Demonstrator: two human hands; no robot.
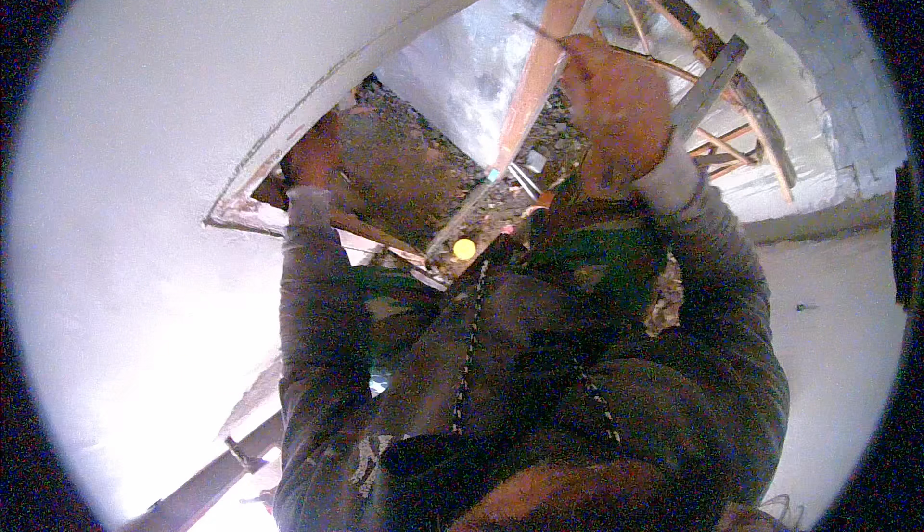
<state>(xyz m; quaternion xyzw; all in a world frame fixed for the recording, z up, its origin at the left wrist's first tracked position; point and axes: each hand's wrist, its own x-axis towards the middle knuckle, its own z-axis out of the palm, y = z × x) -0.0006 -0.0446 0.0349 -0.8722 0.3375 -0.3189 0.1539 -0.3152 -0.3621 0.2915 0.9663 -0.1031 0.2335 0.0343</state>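
My left hand (310,155) grips the edge of a flat board (289,216) that carries a heap of dark grey mortar (395,171), held against the white plastered wall (144,205). My right hand (616,99) is raised and closed on the handle of a trowel; its flat grey metal blade (710,88) sticks out to the right. A thin rod (535,30) runs up and left from the same fist. Both grey sleeves come up from my dark jacket (539,359).
Wooden beams (544,61) and a ladder-like frame (746,123) cross below me over rubble. A pale brick wall (828,70) curves at the right. A small yellow round thing (465,248) lies below. A metal bar (207,482) slants at lower left.
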